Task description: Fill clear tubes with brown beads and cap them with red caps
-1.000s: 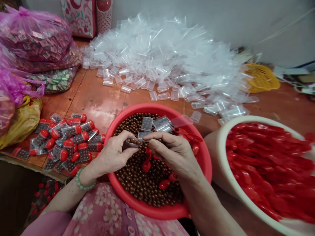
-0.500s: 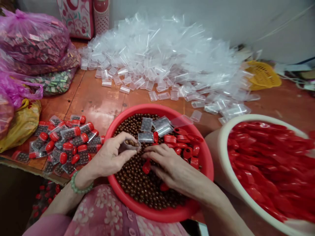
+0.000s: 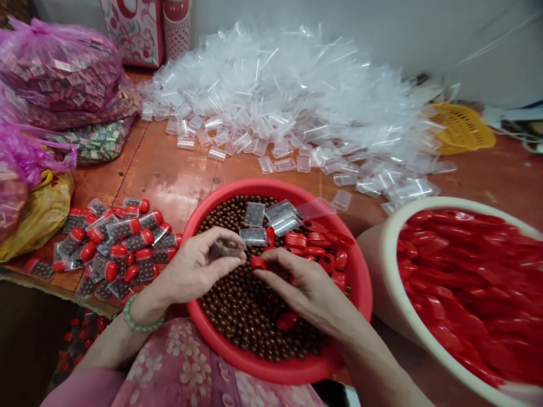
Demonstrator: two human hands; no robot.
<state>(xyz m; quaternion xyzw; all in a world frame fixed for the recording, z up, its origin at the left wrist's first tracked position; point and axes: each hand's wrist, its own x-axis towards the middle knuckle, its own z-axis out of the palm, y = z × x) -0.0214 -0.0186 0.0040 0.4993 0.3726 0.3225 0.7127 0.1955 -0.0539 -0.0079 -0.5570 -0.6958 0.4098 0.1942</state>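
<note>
In the head view, your left hand point(image 3: 197, 268), curled partly closed, holds a flat clear plastic case point(image 3: 230, 251) with small round brown balls inside. Your right hand point(image 3: 297, 277), fingertips nearly together, pinches a glossy red plastic cap point(image 3: 257, 262) just beside the case, over a round red plastic basin point(image 3: 362, 288).

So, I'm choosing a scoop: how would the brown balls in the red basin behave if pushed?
The brown balls would probably roll, being round and loose. Their shine suggests slipperiness. The red basin, with its raised rim, may contain them.
</note>
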